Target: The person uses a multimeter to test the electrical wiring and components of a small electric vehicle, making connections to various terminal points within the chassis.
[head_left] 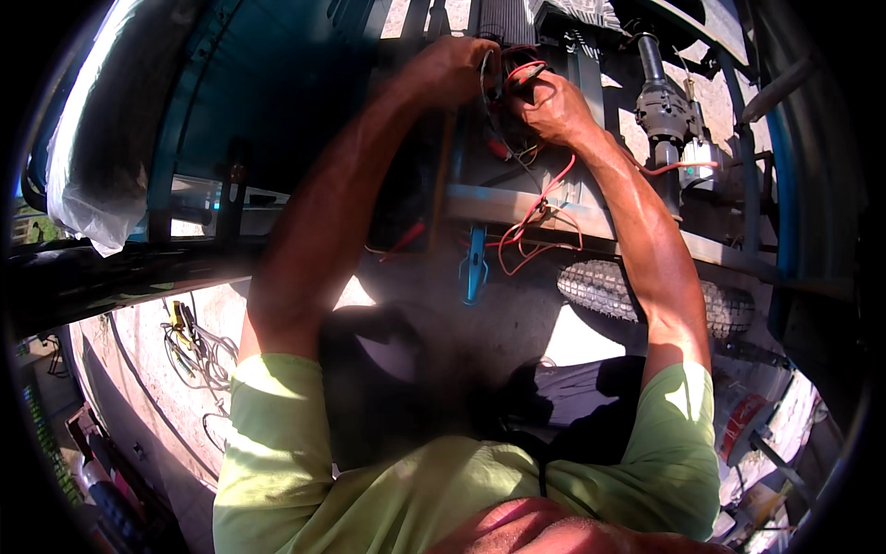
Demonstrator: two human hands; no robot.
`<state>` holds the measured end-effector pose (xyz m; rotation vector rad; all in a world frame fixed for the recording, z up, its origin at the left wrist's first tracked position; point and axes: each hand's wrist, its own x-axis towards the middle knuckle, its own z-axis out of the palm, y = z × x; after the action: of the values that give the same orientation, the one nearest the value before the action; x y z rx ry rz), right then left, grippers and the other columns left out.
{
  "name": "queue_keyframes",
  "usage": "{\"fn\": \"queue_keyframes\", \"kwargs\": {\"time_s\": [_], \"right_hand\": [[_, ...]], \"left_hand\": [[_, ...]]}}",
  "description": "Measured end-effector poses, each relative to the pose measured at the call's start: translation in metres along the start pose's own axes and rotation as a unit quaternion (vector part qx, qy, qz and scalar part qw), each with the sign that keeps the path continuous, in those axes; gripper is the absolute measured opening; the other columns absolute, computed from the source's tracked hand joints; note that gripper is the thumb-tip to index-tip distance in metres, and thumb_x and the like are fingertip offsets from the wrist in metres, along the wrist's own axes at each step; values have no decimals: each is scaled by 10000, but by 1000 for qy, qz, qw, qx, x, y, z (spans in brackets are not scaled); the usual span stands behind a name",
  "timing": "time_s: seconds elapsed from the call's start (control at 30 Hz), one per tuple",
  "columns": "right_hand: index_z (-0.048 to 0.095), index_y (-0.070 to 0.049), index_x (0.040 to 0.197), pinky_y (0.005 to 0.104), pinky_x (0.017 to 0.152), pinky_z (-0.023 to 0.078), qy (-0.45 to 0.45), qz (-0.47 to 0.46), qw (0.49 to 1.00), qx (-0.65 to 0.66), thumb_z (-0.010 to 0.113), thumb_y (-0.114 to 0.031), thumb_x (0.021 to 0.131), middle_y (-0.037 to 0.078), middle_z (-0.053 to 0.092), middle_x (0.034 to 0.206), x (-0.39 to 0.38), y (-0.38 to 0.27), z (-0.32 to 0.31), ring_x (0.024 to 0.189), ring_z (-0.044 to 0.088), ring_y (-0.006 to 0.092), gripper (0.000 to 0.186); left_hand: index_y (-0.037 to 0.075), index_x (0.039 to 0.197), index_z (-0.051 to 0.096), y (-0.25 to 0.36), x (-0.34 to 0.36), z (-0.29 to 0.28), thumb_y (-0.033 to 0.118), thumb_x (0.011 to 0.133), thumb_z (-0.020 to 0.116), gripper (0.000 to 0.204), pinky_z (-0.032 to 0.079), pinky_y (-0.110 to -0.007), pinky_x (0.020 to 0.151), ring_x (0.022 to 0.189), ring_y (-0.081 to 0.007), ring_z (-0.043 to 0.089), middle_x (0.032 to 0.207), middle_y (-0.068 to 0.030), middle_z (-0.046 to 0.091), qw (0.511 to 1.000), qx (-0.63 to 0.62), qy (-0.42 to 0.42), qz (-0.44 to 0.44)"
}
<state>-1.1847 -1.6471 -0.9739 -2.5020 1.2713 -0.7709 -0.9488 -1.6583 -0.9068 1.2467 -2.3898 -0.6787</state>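
Observation:
Both of my arms reach forward over a metal vehicle frame (526, 208). My left hand (459, 72) is closed with its fingertips at a bundle of red and black wires (524, 70). Just to the right, my right hand (556, 108) has its fingers curled round the same bundle. The fingertips of both hands are partly hidden among the wires. Loose red wires (552, 189) hang from below the right hand over the frame's near edge. Beyond the hands lies a finned metal box (506, 20).
A motor and axle assembly (663, 111) sits at the right, with a knobby tyre (600, 288) nearer me. A blue metal bracket (474, 268) juts from the frame. Plastic-wrapped padding (92, 138) lies far left. Coiled cables (198, 346) rest on the floor.

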Motion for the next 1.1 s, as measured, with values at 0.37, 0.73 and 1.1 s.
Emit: {"fn": "queue_keyframes", "kwargs": {"time_s": [0.37,0.73,1.1], "right_hand": [[721,-92,1070,409,832,567,-5,39,998,44,688,-245,890,156,732,1026,0,-4,-2,953,705,359,239],[717,-88,1047,411,835,546,-1,-32,999,3,631,-129,884,127,707,1023,1,0,-1,962,673,339,189],[713,-96,1064,415,902,527,-24,-38,998,-42,605,-133,886,124,694,1069,1,8,-1,1019,652,335,211]], "left_hand": [[69,1047,700,5,-3,-1,140,813,692,245,545,-435,817,961,-369,704,994,-206,718,999,-44,17,-14],[96,1071,711,-19,4,11,92,772,676,301,557,-451,846,1006,-387,698,1026,-206,720,995,-79,60,30],[115,1052,724,-13,4,8,84,776,683,282,561,-447,852,1003,-380,700,1017,-196,725,997,-59,51,4]]}}
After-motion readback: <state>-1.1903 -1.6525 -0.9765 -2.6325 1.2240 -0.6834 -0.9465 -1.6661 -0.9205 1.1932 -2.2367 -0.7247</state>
